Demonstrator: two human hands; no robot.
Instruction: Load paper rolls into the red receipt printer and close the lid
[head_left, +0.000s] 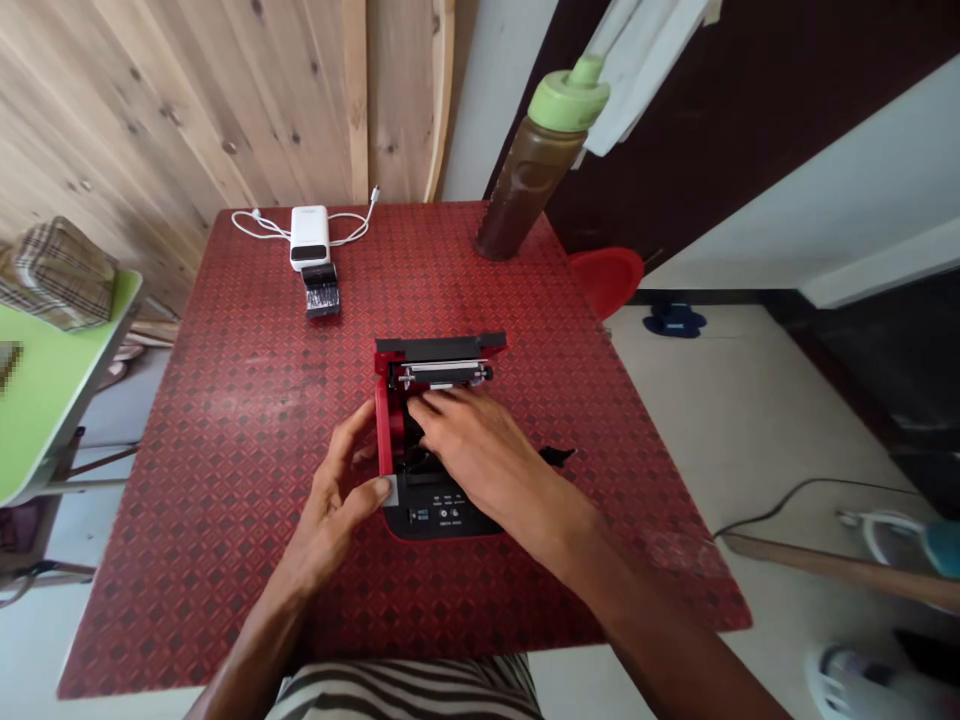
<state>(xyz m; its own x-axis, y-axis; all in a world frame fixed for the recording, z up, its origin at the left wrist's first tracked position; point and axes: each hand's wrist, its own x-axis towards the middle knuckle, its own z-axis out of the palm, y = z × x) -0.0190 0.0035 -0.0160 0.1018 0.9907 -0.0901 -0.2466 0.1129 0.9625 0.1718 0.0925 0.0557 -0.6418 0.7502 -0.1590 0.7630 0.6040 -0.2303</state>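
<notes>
A small red-and-black printer [450,525] sits on the table in front of me, its lid [442,348] raised at the back. A roller [446,376] shows along the lid's underside. My left hand [337,480] grips the printer's left side, with the thumb on the front left corner and the fingers along the red wall. Into the open compartment reaches my right hand [480,430], fingers bent and close together. Its fingertips are partly hidden, so what they hold cannot be made out. A black scrap [556,456] lies right of the printer.
The patterned red table [247,560] also bears a white power bank [309,232] with a cable, a small black piece with shiny film [322,292], and a tall green-capped bottle [536,165]. A red stool [611,280] stands beyond the right edge; a green table [52,400] is at left.
</notes>
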